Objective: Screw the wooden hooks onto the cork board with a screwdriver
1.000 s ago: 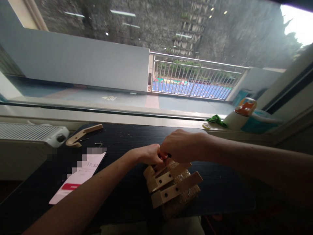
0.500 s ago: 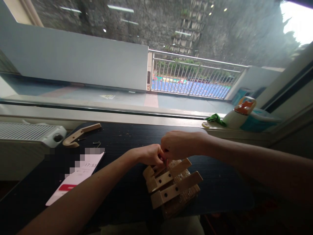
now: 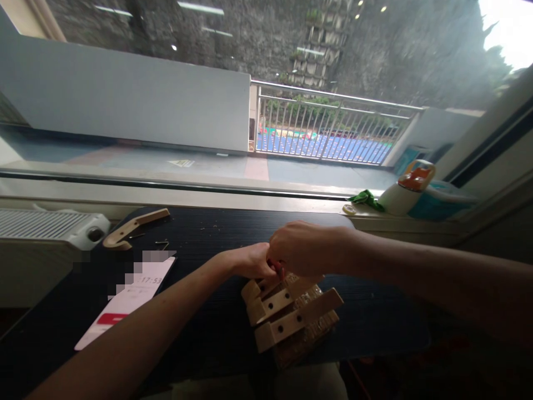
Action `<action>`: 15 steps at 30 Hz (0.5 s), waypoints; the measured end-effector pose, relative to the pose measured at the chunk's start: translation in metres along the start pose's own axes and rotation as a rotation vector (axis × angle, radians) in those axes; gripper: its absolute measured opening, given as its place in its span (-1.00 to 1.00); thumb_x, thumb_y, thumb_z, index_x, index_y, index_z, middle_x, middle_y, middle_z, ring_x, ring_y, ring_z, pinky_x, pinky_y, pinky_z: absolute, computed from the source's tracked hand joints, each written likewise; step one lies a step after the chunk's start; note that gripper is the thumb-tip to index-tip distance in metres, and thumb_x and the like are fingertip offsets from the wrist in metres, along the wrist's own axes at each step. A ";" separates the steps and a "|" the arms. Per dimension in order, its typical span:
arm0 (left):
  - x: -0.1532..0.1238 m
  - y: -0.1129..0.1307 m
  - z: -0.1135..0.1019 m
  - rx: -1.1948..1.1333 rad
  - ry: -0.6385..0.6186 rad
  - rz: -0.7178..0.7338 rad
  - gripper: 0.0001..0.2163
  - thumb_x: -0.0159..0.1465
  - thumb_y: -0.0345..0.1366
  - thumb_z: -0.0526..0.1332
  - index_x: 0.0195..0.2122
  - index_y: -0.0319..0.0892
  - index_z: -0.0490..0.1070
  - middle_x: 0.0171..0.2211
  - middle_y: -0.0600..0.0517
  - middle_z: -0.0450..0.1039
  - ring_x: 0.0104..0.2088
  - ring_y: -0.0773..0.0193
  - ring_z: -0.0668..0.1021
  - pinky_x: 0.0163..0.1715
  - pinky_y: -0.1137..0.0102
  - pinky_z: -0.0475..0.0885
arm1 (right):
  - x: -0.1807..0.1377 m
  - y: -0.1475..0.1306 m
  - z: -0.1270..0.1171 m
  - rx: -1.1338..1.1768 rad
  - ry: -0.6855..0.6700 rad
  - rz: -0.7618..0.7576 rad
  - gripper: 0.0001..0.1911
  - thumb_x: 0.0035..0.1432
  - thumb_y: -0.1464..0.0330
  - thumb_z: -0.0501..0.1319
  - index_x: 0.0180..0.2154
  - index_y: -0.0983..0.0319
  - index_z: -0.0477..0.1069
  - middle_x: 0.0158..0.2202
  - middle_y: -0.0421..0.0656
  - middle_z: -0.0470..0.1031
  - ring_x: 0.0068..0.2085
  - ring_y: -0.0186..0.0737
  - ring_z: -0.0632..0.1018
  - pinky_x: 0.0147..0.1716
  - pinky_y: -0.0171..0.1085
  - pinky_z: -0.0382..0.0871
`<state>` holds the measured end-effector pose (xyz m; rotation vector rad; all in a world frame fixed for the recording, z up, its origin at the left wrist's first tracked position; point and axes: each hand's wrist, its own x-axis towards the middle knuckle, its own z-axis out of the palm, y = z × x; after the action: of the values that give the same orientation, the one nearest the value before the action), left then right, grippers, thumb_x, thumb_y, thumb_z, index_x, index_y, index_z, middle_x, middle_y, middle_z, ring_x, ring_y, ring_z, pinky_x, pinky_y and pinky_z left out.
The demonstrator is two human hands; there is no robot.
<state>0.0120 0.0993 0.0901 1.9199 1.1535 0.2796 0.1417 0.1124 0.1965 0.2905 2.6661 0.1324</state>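
Note:
My right hand [image 3: 295,247] is closed in a fist above a set of wooden pieces. Below its fingers, a small red object [image 3: 277,269] shows between my two hands; it looks like part of a tool handle, mostly covered. My left hand [image 3: 255,260] presses up against the right one with its fingers curled, and what they pinch is hidden. Under both hands, pale wooden hook-shaped pieces [image 3: 291,322] with dark holes lie side by side across a wrapped, textured bundle [image 3: 318,331]. The farthest piece is partly hidden by my hands.
On the dark table [image 3: 200,333], a loose wooden hook [image 3: 135,226] lies at the far left beside some screws [image 3: 161,243]. A phone with a lit screen [image 3: 125,300] is near my left forearm. The sill holds a spray bottle [image 3: 406,191] and a green cloth [image 3: 366,200]. A radiator [image 3: 54,228] stands left.
My right fist has turned slightly over the wooden pieces, and more of the red object shows between my hands. My left hand stays almost in place. The whole view has shifted a little.

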 end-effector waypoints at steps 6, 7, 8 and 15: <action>0.003 -0.007 0.003 -0.031 -0.016 0.002 -0.83 0.00 -0.40 0.19 -0.39 -0.26 0.52 -0.55 0.12 0.41 -0.53 0.38 0.39 -0.57 0.56 0.24 | -0.007 -0.002 -0.004 0.086 -0.024 0.133 -0.83 0.06 0.43 0.16 -0.39 0.31 0.54 -0.45 -0.02 0.55 -0.48 -0.24 0.46 -0.58 -0.30 0.10; 0.003 -0.007 0.003 -0.026 -0.013 0.002 -0.83 0.00 -0.40 0.18 -0.39 -0.26 0.52 -0.54 0.11 0.43 -0.52 0.38 0.40 -0.56 0.56 0.25 | -0.009 -0.003 -0.006 0.084 -0.032 0.138 -0.83 0.05 0.42 0.18 -0.35 0.30 0.54 -0.43 -0.02 0.55 -0.45 -0.22 0.48 -0.56 -0.30 0.12; 0.003 -0.005 0.003 -0.017 -0.010 0.002 -0.83 0.00 -0.41 0.18 -0.39 -0.26 0.52 -0.53 0.11 0.44 -0.50 0.36 0.41 -0.54 0.55 0.27 | -0.010 -0.005 -0.008 0.079 -0.042 0.138 -0.82 0.03 0.42 0.19 -0.31 0.28 0.54 -0.40 -0.03 0.55 -0.42 -0.19 0.49 -0.54 -0.30 0.14; -0.004 0.009 -0.002 0.046 0.006 -0.023 -0.81 0.00 -0.43 0.19 -0.34 -0.24 0.52 -0.39 0.07 0.51 -0.35 0.28 0.45 -0.38 0.51 0.29 | -0.004 -0.010 -0.012 0.015 -0.094 0.033 -0.79 -0.05 0.60 0.17 -0.36 0.33 0.53 -0.39 -0.04 0.55 -0.43 -0.23 0.48 -0.54 -0.31 0.13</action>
<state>0.0141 0.0954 0.0996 1.9460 1.1941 0.2481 0.1380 0.1017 0.2078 0.3371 2.5705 0.1066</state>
